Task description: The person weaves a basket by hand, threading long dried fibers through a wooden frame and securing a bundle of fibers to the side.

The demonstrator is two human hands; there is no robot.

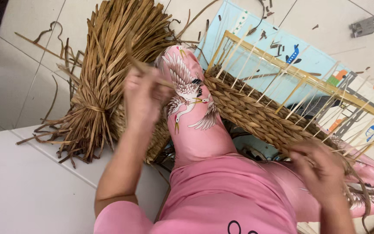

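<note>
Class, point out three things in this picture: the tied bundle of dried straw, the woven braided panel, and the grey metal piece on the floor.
bundle of dried straw [98, 82]: head view, just above the tied waist.
woven braided panel [252, 113]: head view, middle of the finished braids.
grey metal piece [365, 26]: head view, its flat top.

Both hands [143, 97] raised — fingers curled

A half-woven mat of brown twisted straw [256, 113] lies slanted across the centre and right of the frame, with thin pale stakes standing out of it. A single dry strand [141, 65] is at the upper centre-left, blurred.
</note>
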